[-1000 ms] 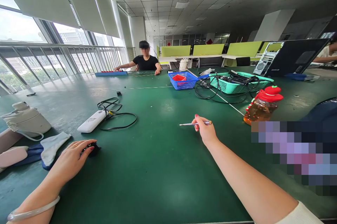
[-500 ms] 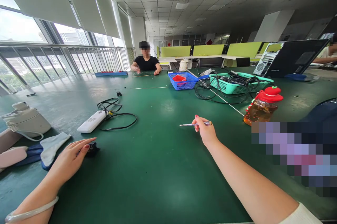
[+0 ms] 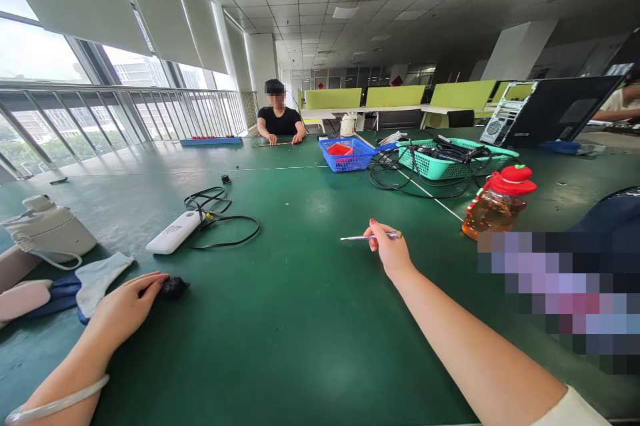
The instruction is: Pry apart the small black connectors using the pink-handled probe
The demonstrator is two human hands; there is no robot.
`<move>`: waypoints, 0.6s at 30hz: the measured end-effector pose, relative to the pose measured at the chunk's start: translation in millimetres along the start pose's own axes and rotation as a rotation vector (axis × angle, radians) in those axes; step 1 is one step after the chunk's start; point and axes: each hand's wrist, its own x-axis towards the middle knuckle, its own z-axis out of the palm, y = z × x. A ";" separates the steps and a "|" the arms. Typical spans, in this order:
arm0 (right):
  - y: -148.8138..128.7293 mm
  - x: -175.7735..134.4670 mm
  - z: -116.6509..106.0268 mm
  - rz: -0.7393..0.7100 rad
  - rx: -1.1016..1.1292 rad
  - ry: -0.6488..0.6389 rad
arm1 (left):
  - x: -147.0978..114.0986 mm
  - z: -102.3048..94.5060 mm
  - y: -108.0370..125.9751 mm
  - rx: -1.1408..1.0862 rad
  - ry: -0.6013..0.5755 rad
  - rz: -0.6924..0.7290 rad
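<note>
Closest in, a pale bangle (image 3: 60, 406) rings the wrist of the left hand (image 3: 125, 306), which lies low over the green table (image 3: 300, 359). Its fingertips are at the near-left edge of a small black item (image 3: 175, 287) resting on the tabletop; whether thumb and fingers pinch it or merely touch it, I cannot tell. Just left of that hand are a pale blue cloth (image 3: 103, 279) and, past it, a rounded pink item (image 3: 23, 301). The right hand (image 3: 391, 249), well apart to the right of the left one and a little farther forward, has thumb and fingers closed around a slim tool (image 3: 357, 237); the thin tip points left, and the amber butt end shows at the right of the grip. Beyond the left hand's fingertips lies a white power bank (image 3: 173, 234), with a looped black cable (image 3: 210, 247) beside it; behind and left of that hand stands a white bottle (image 3: 55, 233). Right of the tool grip and slightly beyond it is a red-lidded bottle (image 3: 493, 213) of amber liquid. Farther ahead of the right hand sit a blue basket (image 3: 345, 163) and, to its right, a green basket (image 3: 435, 169) heaped with dark cables. Across the table, beyond both hands, a person in a black top (image 3: 279, 121) sits with both hands on the tabletop.
</note>
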 end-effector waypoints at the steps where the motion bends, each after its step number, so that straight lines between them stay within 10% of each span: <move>1: -0.4 0.0 0.2 0.000 0.002 0.002 | -0.5 -2.7 2.1 0.018 -0.044 -0.033; 5: -1.8 -0.2 0.6 0.009 0.006 0.007 | -5.2 -12.0 11.2 0.097 -0.081 -0.114; 11: -0.6 -0.3 0.3 0.001 0.004 0.002 | -20.4 -13.8 38.9 0.096 0.316 0.176; 18: 1.8 0.2 -0.6 0.005 -0.001 -0.001 | -20.4 5.5 50.5 0.261 0.202 0.450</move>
